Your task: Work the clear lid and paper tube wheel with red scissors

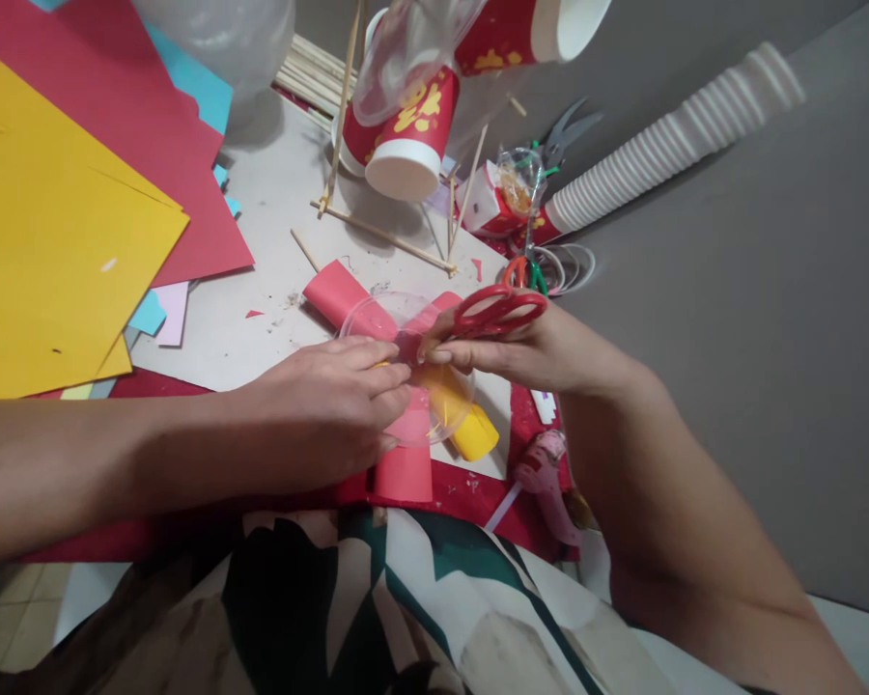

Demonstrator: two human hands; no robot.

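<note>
My left hand (325, 410) lies palm down on a clear plastic lid (377, 323) that rests over rolled paper tubes, pink-red (333, 290) and yellow (470, 430). Its fingers are curled and press the lid and paper at the middle. My right hand (528, 352) grips red-handled scissors (496, 309), with the fingers closed round the handles and the tips meeting my left fingertips at the lid's centre. The blades are hidden behind the hands.
Yellow (50, 251) and red (152, 125) paper sheets lie at left. Red paper cups (406, 135) on a stick frame stand behind. A white cup stack (673, 135), grey scissors (569, 130), rubber bands (569, 265) and a pink glue gun (546, 478) sit to the right.
</note>
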